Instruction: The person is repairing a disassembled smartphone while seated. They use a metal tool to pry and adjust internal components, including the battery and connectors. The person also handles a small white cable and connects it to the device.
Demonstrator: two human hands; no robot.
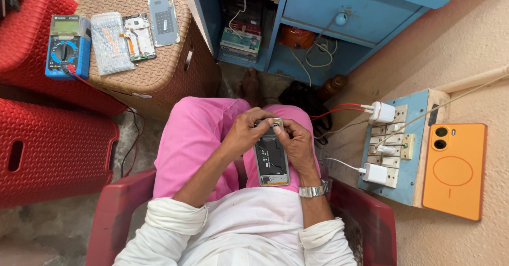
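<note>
Black opened phone (271, 162) lies on my lap; my left hand (245, 131) and right hand (295, 141) curl closed around its top end.

The opened grey phone with bare metal and dark glossy inner parts (271, 160) is lying on smooth pink cloth trousers (193, 138). A shiny metal wristwatch band (313, 191) is catching light above rolled white cotton sleeves (175, 218). The brown woven-pattern plastic stool (164, 70) is showing a rough matt weave, carrying a clear crinkled bubble-wrap pouch (110, 42). The flat orange phone with a matt back (455, 170) is resting beside a painted blue wooden switchboard (411, 154), its paint looking worn. The red plastic chair (114, 213) is looking scuffed.
</note>
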